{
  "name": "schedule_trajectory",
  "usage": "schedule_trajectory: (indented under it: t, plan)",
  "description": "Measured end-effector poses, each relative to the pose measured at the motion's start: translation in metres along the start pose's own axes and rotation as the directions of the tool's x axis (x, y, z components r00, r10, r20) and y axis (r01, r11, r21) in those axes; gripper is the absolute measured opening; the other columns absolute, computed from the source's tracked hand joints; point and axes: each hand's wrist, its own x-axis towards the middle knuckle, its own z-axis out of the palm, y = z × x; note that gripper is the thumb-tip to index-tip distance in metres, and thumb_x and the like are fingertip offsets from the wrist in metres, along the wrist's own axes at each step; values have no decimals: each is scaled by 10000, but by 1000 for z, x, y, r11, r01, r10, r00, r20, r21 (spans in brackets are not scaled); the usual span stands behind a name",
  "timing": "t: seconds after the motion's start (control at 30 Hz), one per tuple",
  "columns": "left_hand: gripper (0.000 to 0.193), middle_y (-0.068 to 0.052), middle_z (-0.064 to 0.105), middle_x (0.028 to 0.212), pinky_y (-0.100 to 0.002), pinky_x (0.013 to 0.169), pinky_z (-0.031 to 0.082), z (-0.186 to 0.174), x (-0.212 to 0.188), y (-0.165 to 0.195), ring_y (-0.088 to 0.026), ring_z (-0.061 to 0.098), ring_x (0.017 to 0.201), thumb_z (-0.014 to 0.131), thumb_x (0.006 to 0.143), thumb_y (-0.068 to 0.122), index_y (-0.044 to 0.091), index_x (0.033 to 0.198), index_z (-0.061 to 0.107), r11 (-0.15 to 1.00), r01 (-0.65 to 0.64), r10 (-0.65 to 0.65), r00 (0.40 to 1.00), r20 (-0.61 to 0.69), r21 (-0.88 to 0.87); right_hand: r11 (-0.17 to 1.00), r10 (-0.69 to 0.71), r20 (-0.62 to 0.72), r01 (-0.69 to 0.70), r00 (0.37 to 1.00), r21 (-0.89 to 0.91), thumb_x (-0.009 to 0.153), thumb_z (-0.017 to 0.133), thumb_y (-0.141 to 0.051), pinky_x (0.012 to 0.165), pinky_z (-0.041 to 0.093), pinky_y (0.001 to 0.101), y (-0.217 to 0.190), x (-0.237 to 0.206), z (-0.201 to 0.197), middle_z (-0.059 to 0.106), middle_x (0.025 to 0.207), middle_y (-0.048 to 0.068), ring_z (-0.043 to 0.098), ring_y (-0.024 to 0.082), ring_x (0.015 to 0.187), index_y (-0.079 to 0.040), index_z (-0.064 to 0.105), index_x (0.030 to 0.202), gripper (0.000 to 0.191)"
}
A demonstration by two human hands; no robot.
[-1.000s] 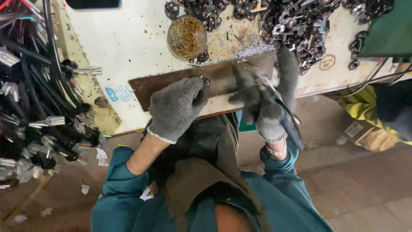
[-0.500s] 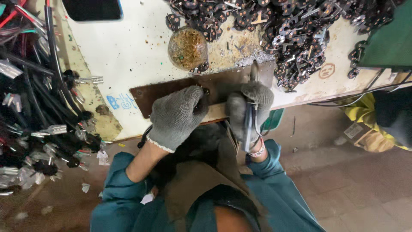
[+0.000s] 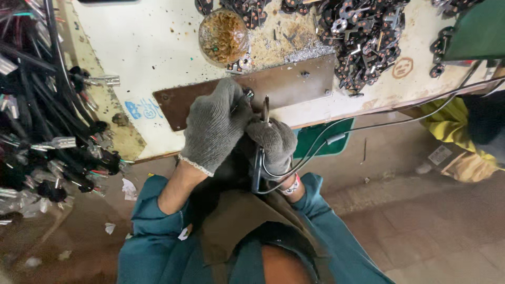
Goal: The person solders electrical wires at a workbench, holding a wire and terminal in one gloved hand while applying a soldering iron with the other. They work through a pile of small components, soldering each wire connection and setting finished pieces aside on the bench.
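Observation:
Both my hands wear grey knit gloves and meet at the near edge of a brown metal plate fixed to the white bench. My left hand is closed over a small dark part at the plate's edge. My right hand grips a thin pencil-like tool that points up toward that part; a black cable loops from the tool's handle off to the right.
A round rusty dish sits behind the plate. A heap of small dark metal parts covers the back right. Bundles of black cables with metal ends hang at the left. A green object stands far right.
My right hand has swung from the plate's right side toward the middle and now stands the tool upright beside my left hand. The view has shifted closer.

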Motion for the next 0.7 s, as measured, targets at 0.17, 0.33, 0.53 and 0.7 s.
schedule_trajectory:
  t: [0.17,0.33,0.53,0.7]
  plan:
    - [129,-168,682,874,-505,681,522,4,-1,7,-409,689,817,694,1001,127,71,1005,578,996,-81,83,994,-77,26,893,366,70,-371,928,256,782,837,-71,764,570,352,-3,11,-14,739,917,49,730,233,810,-117,708,1003,261]
    - [380,-172,662,908,-515,669,504,-11,-9,11,-410,669,786,809,899,211,5,1100,561,998,37,-36,999,22,-57,988,125,103,-114,987,-103,654,872,-51,908,494,425,-4,38,-28,738,993,84,654,332,943,-80,770,952,316]
    - [256,-154,650,1037,-458,791,536,-19,-17,-4,-381,670,948,713,920,1,72,1150,625,964,-233,232,972,-20,-132,914,328,119,-346,937,209,770,923,-72,830,515,367,-6,40,-25,746,974,42,694,244,912,-113,763,934,233]
    - [164,-119,674,1021,-430,771,551,-8,-17,-22,-343,686,910,725,941,55,85,1080,645,970,-189,198,979,43,-153,988,100,77,-108,992,106,652,926,-94,884,481,406,-2,44,-33,643,941,128,622,331,921,-82,614,869,381]
